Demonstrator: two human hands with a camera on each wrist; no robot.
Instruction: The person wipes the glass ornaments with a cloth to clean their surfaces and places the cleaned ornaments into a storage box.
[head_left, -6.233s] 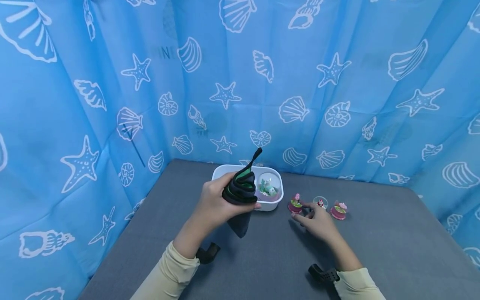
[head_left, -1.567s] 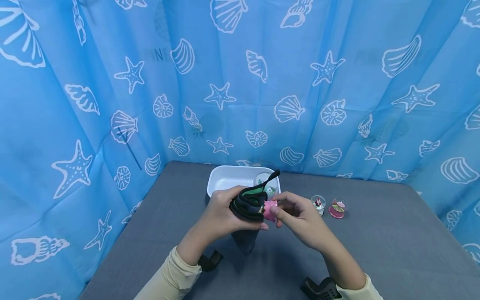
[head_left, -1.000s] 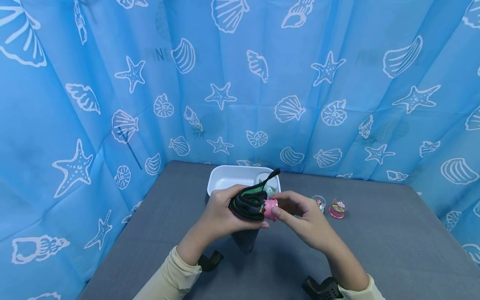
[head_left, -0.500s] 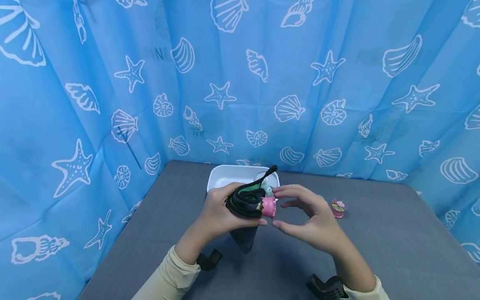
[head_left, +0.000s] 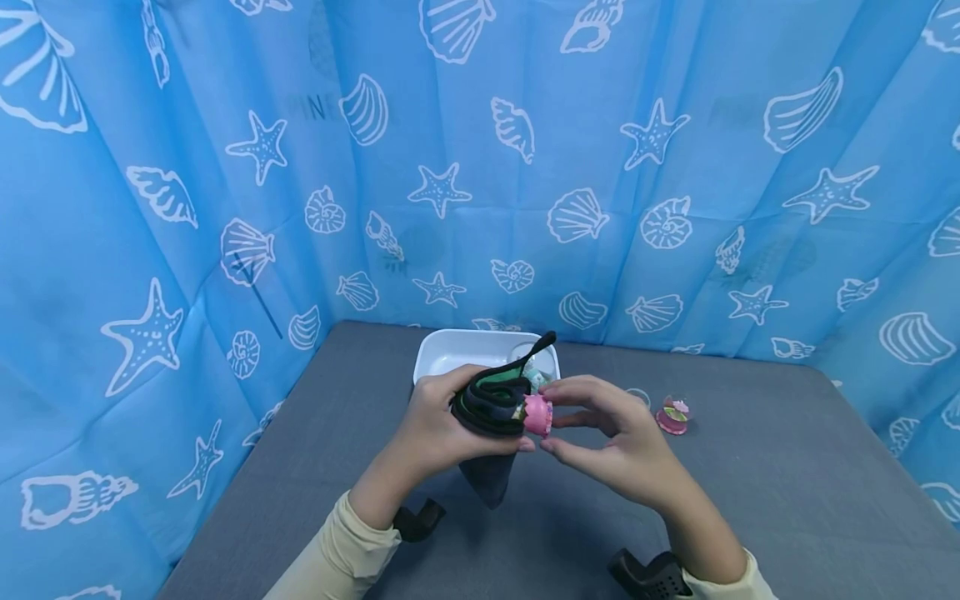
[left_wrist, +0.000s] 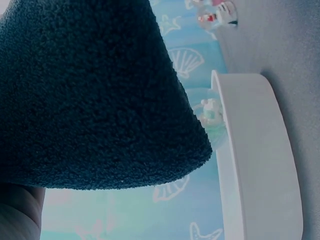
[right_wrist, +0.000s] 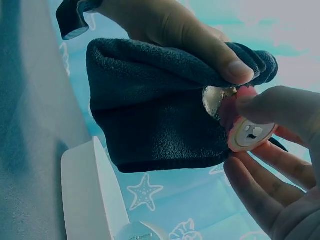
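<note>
My left hand grips a rolled dark towel with a green inner side and a black loop sticking up. The fleecy cloth fills much of the left wrist view. Against the towel's right side sits a small snow globe, its pink base facing right. My right hand pinches that base between thumb and fingers. In the right wrist view the round underside shows, and the clear dome lies against the cloth, partly hidden under the left thumb.
Behind the hands stands a white tray, with a globe holding a teal figure at its right end. On the grey table are a pink-based globe and another globe, mostly hidden by my right hand.
The right hand has brought the pink-based globe from the table to the towel. Half a second ago its fingers were spread off the base; now they touch it again. The left hand keeps its hold.
</note>
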